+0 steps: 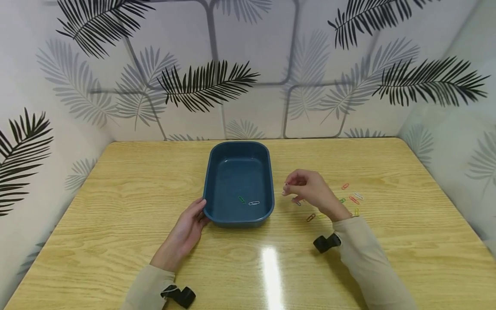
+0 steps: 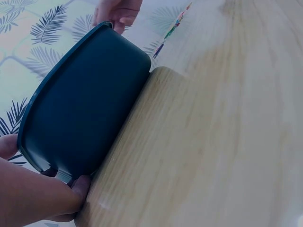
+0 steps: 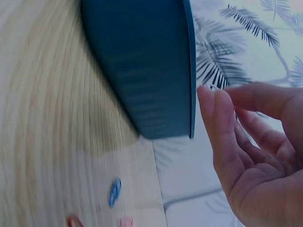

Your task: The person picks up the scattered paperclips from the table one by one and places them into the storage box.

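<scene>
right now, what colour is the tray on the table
The tray is dark blue with a teal tint, seen best in the head view.

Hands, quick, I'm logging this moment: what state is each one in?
Left hand: closed, holding the bin at its edge.
Right hand: closed, pinching what looks like a paper clip.
</scene>
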A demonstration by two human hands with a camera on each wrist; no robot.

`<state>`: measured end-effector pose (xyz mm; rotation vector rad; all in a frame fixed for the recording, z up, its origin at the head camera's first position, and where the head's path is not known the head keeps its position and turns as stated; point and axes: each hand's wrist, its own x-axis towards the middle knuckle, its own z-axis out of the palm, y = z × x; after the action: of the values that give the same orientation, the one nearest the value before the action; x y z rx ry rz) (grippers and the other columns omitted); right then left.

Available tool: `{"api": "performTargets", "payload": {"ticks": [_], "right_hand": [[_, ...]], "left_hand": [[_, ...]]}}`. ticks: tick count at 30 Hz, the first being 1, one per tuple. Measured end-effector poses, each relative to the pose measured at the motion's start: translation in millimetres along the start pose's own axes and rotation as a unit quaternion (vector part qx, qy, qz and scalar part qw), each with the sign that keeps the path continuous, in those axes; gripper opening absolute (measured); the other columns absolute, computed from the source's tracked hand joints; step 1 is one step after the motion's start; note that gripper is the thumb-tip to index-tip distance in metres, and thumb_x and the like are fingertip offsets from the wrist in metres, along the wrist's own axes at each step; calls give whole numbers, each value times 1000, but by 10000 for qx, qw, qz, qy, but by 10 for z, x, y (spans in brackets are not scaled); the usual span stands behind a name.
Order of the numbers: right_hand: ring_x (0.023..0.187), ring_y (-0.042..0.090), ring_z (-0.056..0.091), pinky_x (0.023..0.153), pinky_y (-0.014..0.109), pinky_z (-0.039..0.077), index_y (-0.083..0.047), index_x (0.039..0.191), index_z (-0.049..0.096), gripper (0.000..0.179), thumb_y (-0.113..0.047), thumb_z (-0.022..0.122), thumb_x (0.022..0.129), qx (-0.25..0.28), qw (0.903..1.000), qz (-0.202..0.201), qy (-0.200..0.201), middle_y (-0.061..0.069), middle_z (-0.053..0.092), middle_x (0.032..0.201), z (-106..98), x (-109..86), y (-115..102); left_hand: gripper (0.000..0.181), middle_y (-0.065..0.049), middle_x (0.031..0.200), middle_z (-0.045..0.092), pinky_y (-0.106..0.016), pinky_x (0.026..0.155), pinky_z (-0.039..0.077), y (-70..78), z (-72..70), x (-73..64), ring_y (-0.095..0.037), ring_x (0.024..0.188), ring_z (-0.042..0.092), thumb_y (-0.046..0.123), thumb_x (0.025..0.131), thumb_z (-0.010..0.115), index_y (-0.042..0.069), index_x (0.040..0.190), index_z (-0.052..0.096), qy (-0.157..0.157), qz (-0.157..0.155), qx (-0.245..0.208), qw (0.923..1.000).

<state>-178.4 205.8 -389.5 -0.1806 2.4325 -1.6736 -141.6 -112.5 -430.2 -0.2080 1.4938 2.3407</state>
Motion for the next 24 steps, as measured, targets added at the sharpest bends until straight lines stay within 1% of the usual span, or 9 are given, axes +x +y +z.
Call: {"api": "performTargets", "payload": {"ticks": [4, 7, 12, 17, 24], "right_hand": [[88, 29, 68, 66, 36, 57, 6, 98, 61, 14, -3, 67, 90, 400, 9989, -170, 161, 13, 67, 90, 77, -14, -43], [87, 26, 68, 67, 35, 57, 7, 98, 61, 15, -4, 68, 90, 624, 9976, -186, 229, 13, 68, 91, 144, -16, -49], [92, 33, 68, 70, 35, 57, 3, 96, 61, 15, -6, 69, 89, 844, 9961, -166, 171, 12, 69, 90, 256, -35, -67], [95, 38, 66, 71, 34, 57, 4, 95, 62, 14, -6, 70, 89, 1003, 9946, -248, 34, 12, 70, 92, 357, -87, -127], [87, 29, 67, 66, 31, 57, 6, 95, 63, 14, -4, 70, 88, 1150, 9925, -402, 48, 11, 69, 91, 459, -135, -190]], "left_hand": [[46, -9, 128, 44, -30, 102, 32, -7, -8, 3, -19, 117, 42, 18, 105, 37, -4, 145, 26, -13, 46, 9, 10000], [48, -9, 128, 44, -29, 101, 32, -12, -17, -4, -18, 116, 42, 19, 105, 38, -4, 145, 25, -54, 92, 89, 9999], [47, -10, 130, 43, -29, 102, 31, -15, -16, 3, -19, 118, 41, 19, 105, 38, -4, 145, 26, -56, 91, 86, 9999], [46, -10, 129, 44, -30, 102, 31, -14, -10, 14, -19, 117, 41, 18, 105, 37, -3, 145, 26, -36, 67, 62, 10000], [47, -8, 127, 46, -30, 102, 31, -13, -21, 4, -19, 117, 42, 19, 105, 38, -4, 145, 26, -47, 88, 120, 9999]]}}
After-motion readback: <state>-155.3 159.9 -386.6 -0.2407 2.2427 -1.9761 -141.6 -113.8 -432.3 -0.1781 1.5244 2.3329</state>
